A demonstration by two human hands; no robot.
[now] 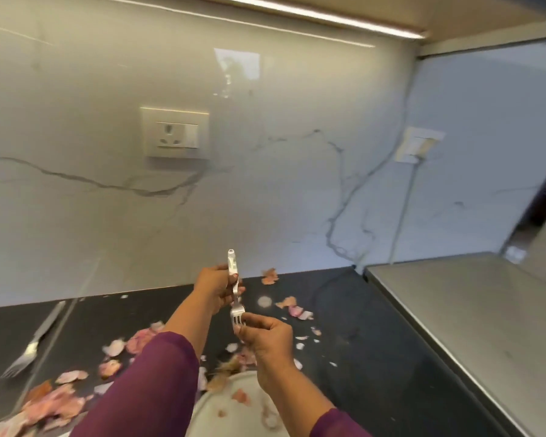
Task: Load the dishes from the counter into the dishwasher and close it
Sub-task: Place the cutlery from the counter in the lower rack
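At the far left a spare fork (29, 348) lay flat on the dark counter (344, 357), tines toward the near edge, untouched by either hand. Just beside it and spreading toward the near edge was a litter of pinkish onion skins (60, 402), with more scattered across the middle of the counter. Above, on the marble-look backsplash (76, 216), sat a white wall socket (175, 134).

In the middle, the person held a second fork (232, 264) upright in the air above the counter, handle up and tines down. The left hand (216, 288), reaching out of a purple sleeve (145, 389), had its fingers curled round the lower part of the handle, the handle's end standing clear above the fist. The right hand (267, 339), lower and nearer, pinched the tines between thumb and fingertips, the other fingers folded in. So the fork was gripped at both ends, touching nothing else.

Below the hands, at the near edge, lay a white plate (208, 408) with a few scraps of skin on it, partly hidden by the right forearm.

Further right, a smaller wall plate (418, 148) was fixed to the side wall, and a thin cable (404, 209) ran down from it to the corner. At the far right a brushed steel top (470, 310) stood against the counter, raised a little above it.
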